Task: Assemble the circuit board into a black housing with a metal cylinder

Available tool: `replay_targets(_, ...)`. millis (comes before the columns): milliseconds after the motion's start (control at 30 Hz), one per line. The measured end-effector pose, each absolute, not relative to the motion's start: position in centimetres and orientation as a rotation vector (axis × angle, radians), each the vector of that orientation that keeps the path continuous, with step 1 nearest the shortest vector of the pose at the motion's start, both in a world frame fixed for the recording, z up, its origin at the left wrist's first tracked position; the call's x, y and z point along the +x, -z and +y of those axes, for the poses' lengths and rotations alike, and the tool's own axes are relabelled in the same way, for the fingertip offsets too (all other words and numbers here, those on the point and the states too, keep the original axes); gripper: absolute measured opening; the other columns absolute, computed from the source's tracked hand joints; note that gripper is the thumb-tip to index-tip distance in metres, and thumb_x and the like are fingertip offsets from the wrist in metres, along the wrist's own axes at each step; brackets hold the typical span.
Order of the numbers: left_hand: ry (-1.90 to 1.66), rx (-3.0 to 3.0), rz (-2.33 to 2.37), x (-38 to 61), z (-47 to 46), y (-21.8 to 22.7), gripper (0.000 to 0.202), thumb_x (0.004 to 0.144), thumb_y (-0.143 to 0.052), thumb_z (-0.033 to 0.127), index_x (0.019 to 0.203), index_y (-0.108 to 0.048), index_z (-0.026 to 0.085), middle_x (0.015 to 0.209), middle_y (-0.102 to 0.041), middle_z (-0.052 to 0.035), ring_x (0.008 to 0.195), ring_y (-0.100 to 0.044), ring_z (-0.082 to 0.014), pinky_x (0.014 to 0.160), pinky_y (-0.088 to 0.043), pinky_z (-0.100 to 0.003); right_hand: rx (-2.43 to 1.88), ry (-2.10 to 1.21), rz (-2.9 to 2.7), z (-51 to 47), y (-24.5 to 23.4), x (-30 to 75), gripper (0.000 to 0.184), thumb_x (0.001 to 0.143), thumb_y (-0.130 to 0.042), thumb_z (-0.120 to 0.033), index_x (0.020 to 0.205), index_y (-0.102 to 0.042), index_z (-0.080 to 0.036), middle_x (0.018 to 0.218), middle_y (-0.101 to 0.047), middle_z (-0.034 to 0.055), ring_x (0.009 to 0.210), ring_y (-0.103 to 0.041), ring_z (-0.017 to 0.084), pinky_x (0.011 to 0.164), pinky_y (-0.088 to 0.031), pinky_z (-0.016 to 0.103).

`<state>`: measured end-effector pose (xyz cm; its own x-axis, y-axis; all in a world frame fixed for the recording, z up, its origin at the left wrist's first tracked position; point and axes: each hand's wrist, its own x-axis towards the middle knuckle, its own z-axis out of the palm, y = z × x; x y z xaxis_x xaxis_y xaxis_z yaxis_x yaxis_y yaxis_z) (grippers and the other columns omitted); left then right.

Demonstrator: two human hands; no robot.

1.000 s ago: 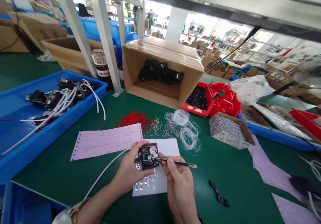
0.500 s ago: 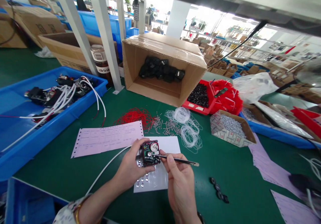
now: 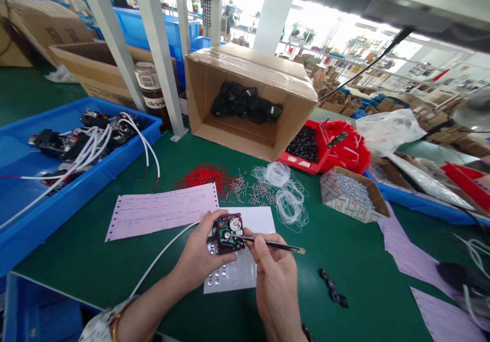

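Observation:
My left hand [image 3: 199,255] is closed around a small black and red module [image 3: 228,233] with a round silver part on top and a white cable [image 3: 161,256] trailing off to the lower left. My right hand [image 3: 273,279] pinches thin black tweezers [image 3: 272,245], whose tip touches the module's top. Both hands hover over a white sheet [image 3: 238,270] that carries several small silver discs [image 3: 217,279].
A pink form [image 3: 161,212] lies to the left. Red wires [image 3: 205,176], small metal pins [image 3: 252,194] and white wire coils [image 3: 285,199] lie behind. An open cardboard box [image 3: 248,102], a red tray [image 3: 306,150], a box of screws [image 3: 352,194] and a blue bin [image 3: 57,163] surround them. Black rings [image 3: 333,293] lie right.
The hands, module and tweezers have kept the same hold. The view has shifted slightly, so everything sits a little higher in the picture.

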<state>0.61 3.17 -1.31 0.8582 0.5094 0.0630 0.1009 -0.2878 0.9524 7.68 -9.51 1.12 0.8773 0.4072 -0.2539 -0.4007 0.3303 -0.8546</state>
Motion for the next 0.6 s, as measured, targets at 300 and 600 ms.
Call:
replay_targets(300,-0.425,1.814,0.463,0.55,3.12,1.4,0.068,0.058,-0.074,0.008,0.118,-0.046,0.023,0.118,-0.054,-0.0054,0.112,-0.049,-0.0265,0.101,-0.036,-0.043,-1.127,-0.508,-0.031,-9.5,-1.07,7.65,0.024,0.072,-0.074,-0.035,0.076,-0.06,-0.015,0.088,-0.068,0.0084,0.081,-0.062,0.019,0.075,-0.047,0.029)
replay_targets(600,-0.419,1.824,0.447,0.41,3.23,1.55,0.068,0.058,-0.075,0.007,0.117,-0.045,0.024,0.12,-0.051,-0.0039,0.113,-0.047,-0.0248,0.1,-0.036,-0.04,-1.197,-0.485,-0.067,-9.62,-1.38,7.43,0.024,0.074,-0.072,-0.036,0.078,-0.061,-0.015,0.087,-0.068,0.0089,0.084,-0.061,0.02,0.076,-0.045,0.031)
